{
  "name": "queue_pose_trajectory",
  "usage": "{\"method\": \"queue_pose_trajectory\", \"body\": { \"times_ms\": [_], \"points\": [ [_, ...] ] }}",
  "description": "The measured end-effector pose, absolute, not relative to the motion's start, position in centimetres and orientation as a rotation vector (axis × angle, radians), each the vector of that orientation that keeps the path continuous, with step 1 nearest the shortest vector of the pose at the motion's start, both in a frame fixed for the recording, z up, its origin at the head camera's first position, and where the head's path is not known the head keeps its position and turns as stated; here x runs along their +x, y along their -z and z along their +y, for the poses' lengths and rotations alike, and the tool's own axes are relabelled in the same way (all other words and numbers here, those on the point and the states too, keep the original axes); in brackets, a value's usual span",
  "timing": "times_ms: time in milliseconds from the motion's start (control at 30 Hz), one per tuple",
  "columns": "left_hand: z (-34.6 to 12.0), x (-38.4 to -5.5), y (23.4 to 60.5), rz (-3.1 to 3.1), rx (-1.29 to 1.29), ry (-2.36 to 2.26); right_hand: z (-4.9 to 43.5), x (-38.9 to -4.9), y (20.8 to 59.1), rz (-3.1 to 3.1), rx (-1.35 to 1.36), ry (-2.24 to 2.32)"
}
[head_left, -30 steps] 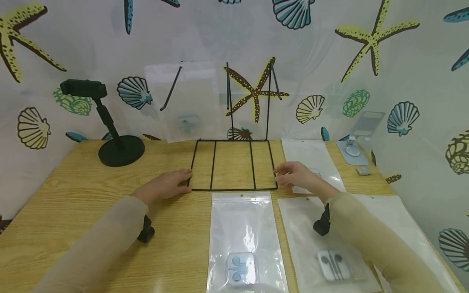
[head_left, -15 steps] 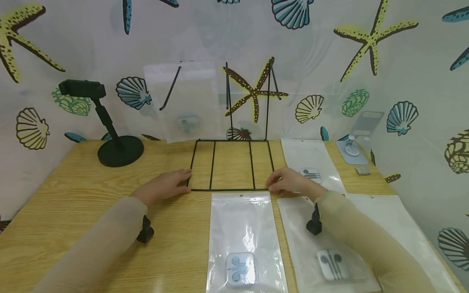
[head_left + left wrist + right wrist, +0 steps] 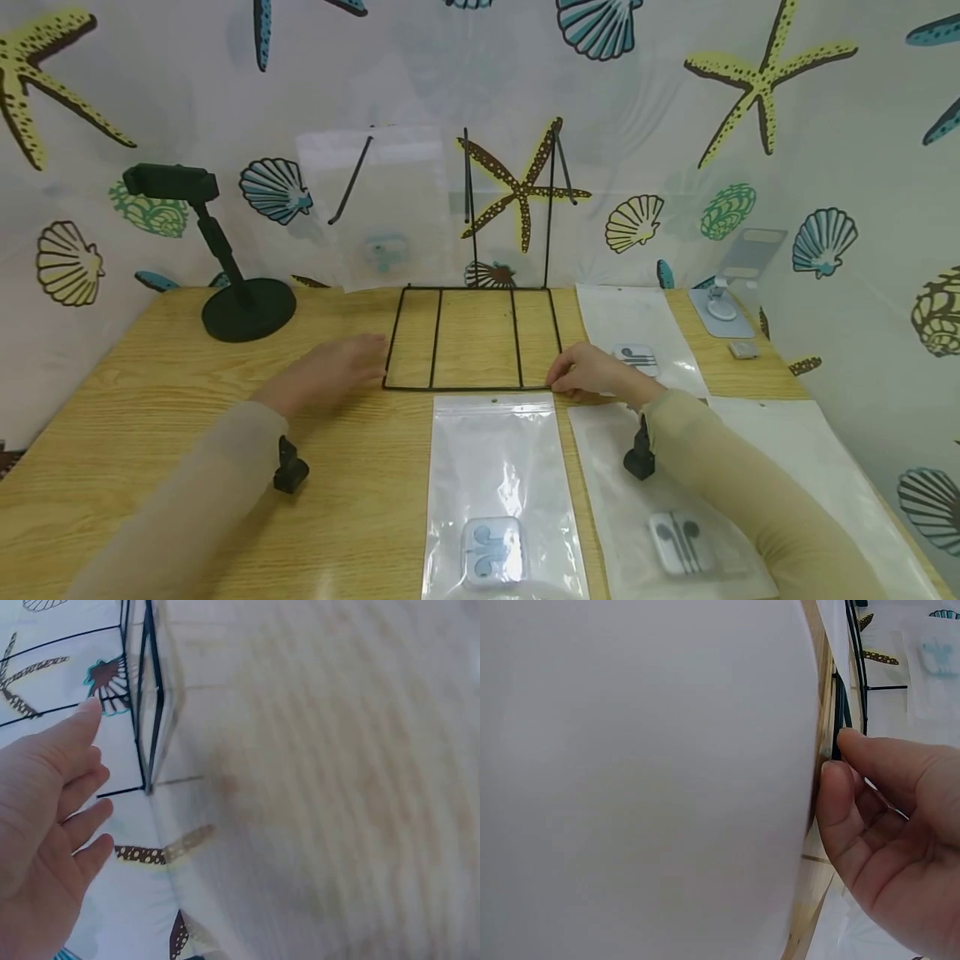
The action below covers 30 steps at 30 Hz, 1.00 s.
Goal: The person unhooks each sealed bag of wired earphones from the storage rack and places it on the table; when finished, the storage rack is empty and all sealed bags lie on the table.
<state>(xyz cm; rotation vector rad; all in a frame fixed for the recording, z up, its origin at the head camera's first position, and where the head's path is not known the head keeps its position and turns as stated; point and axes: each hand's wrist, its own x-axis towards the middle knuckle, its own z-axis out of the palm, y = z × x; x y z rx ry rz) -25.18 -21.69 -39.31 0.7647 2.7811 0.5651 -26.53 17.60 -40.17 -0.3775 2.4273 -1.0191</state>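
Observation:
A black wire display rack stands at the back of the table, with long hooks rising behind its base. My right hand pinches the front right corner of that base; the right wrist view shows thumb and forefinger meeting at the dark wire. Beside the base's left side is my left hand, blurred, its fingers extended. In the left wrist view these fingers hold nothing, and the rack lies beyond them. A translucent bag with a small teal item hangs at the rack's left hook.
Zip bags lie in front and to the right: one with boxed earphones, another with earphones, a third farther back. A black stand is at the back left. A grey phone stand and a small box are at the right.
My right hand has moved left and forward to the rack's front right corner and pinches it. My left hand has come off the rack's left side and shifted slightly left.

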Motion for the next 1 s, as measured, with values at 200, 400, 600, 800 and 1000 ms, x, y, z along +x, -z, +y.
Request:
{"method": "queue_pose_trajectory", "body": {
  "times_ms": [200,400,600,800,1000],
  "points": [
    [-22.4,-25.3,37.1,2.919,0.674,-0.652,17.7,-26.6,40.3,2.43,-0.377,1.008],
    [-23.0,-25.6,34.8,3.083,0.584,-0.849,17.8,-26.8,40.4,2.428,-0.371,1.003],
    [-22.9,-26.2,32.3,3.063,0.419,-1.272,17.8,-27.0,40.4,2.426,-0.361,1.0],
    [-22.6,-27.4,31.3,2.896,0.316,-1.618,17.7,-27.0,40.4,2.421,-0.36,1.011],
    [-22.6,-28.6,31.1,2.781,0.245,-1.769,17.6,-26.9,40.3,2.418,-0.366,1.018]
  ]
}}
